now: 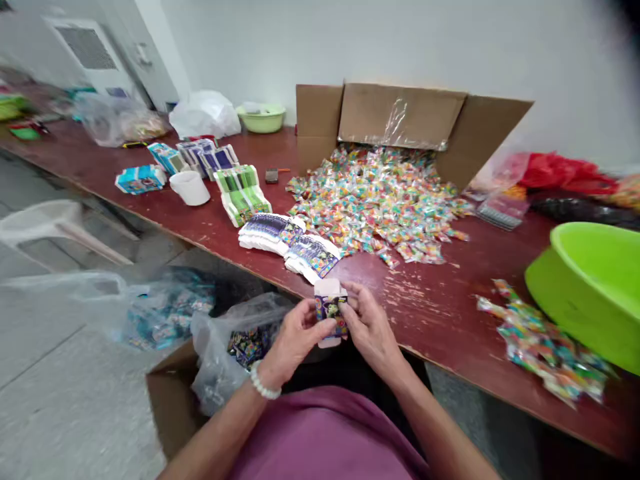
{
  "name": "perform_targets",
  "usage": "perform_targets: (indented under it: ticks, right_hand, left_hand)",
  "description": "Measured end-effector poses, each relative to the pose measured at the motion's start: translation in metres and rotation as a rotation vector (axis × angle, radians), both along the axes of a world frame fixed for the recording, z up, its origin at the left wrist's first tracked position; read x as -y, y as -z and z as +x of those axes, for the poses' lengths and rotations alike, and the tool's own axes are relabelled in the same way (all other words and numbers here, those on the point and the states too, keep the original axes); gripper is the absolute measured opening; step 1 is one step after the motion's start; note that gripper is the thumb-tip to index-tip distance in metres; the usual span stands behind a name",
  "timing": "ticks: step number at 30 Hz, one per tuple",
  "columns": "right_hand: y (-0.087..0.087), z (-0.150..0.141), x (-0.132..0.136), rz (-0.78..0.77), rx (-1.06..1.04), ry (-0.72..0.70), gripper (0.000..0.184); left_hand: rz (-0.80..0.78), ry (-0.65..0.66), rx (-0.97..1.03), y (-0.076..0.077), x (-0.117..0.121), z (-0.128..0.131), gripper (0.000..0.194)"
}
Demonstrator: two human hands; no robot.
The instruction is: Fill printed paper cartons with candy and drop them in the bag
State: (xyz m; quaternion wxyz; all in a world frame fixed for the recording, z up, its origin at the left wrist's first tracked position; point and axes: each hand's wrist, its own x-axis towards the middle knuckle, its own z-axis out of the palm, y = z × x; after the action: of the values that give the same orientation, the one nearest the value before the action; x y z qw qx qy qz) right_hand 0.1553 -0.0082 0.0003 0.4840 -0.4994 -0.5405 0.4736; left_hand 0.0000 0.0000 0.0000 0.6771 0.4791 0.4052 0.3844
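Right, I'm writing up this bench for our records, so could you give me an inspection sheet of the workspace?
Surface: red table, finish scuffed near the front edge.
Job's things: small printed box, white flaps out at both ends; printed carton stacks; heap of wrapped packets before an open cardboard box.
Clutter: loose packets beside a green basin; red plastic bag at the back right.
Grip: left hand and right hand both on the small printed box.
Cables: nothing seen.
Surroundings: pale wall behind; white chair at left.
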Motion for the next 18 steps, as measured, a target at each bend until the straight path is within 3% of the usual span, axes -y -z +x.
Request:
perform_targets:
  ticks: [3, 6, 13, 18]
  right_hand:
    - [0.000, -0.002, 0.004, -0.039, -0.057, -0.013, 0.042]
    - [0.005, -0.005, 0.008, -0.021, -0.076, 0.018, 0.036]
    - [0.020, 0.001, 0.006, -0.035, -0.051, 0.037, 0.027]
    - [0.015, 0.007, -0.004, -0.185, -0.163, -0.040, 0.034]
  left_hand:
    - [0.049, -0.175, -0.066, 0.002, 0.009, -0.001, 0.053]
    - [0.097, -0.243, -0.108, 0.006, 0.016, -0.001, 0.060]
    - [0.044, -0.072, -0.063, 0.011, 0.012, -0.010, 0.036]
    - [0.043, -0.102, -0.065, 0.009, 0.009, -0.012, 0.020]
